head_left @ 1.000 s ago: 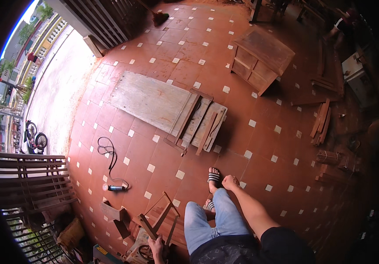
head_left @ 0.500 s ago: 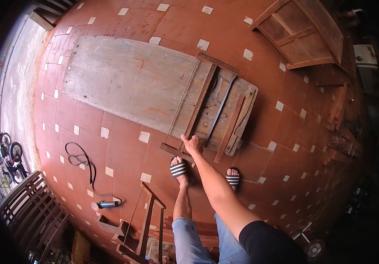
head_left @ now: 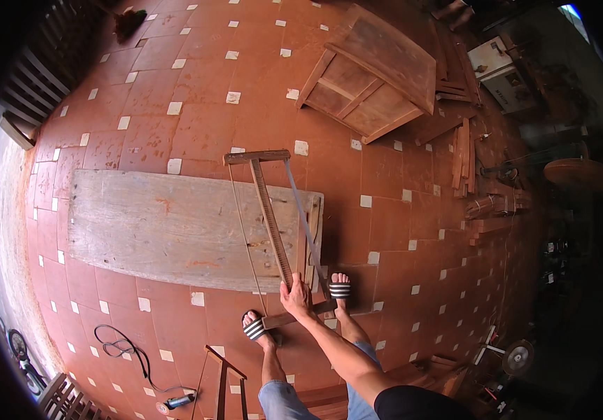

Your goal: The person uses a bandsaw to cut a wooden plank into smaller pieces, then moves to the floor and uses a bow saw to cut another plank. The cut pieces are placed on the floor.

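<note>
My right hand (head_left: 297, 297) is closed round the lower end of the middle beam of a wooden frame saw (head_left: 268, 217). The saw has a toothed blade along its right side and a thin tension cord along its left. It is raised at a tilt over the right end of a long weathered wooden board (head_left: 154, 224) lying on the tiles. Narrow wooden strips (head_left: 312, 220) rest on that end of the board, partly covered by the saw. My left hand is out of view.
A corded angle grinder (head_left: 177, 402) lies at lower left beside a second frame saw (head_left: 223, 381). A wooden cabinet piece (head_left: 371, 77) stands beyond the board, with stacked timber (head_left: 464, 157) right of it. My sandalled feet (head_left: 256, 326) flank the board's near right corner.
My right hand has lifted the frame saw off the board, and its far end has swung left. The view has turned, bringing more of the right side into sight.
</note>
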### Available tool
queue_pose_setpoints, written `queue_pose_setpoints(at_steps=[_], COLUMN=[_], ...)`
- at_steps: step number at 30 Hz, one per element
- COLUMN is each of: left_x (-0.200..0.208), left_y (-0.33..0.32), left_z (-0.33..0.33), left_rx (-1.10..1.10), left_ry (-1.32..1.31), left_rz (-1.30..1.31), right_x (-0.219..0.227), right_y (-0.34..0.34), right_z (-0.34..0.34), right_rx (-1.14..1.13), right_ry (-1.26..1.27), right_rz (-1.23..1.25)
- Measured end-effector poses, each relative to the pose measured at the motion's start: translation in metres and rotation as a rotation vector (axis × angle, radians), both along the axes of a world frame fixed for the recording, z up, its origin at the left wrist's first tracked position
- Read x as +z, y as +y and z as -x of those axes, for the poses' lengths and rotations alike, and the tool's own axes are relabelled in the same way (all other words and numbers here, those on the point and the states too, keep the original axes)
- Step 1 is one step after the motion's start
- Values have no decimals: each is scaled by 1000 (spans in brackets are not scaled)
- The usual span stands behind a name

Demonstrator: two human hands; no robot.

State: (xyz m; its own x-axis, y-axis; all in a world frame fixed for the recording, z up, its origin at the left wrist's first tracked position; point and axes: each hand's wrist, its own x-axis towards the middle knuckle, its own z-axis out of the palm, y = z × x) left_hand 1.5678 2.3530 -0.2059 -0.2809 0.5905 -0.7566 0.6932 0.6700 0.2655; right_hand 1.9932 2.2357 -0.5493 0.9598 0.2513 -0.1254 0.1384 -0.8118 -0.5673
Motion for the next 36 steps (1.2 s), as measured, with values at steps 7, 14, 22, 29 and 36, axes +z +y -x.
queue_pose_setpoints(at_steps=[7, 14, 22, 29, 36], left_x=[-5, -11, -2, -6, -18], left_y=[-4, -34, -81, -139, -141], left_z=[-93, -209, -214, -213, -204], left_rx=[-124, -155, -105, -32, -51], left_ry=[-25, 41, -6, 127, 191], left_rz=[-8, -75, -170, -222, -107], right_x=[153, 199, 175, 104, -117], right_y=[-101, -172, -236, -113, -86], right_z=[-261, -617, -807, -565, -344], right_rx=[-41, 90, 93, 519, 1178], right_ry=[-351, -372, -545, -421, -41], right_rz=[-88, 16, 244, -75, 225])
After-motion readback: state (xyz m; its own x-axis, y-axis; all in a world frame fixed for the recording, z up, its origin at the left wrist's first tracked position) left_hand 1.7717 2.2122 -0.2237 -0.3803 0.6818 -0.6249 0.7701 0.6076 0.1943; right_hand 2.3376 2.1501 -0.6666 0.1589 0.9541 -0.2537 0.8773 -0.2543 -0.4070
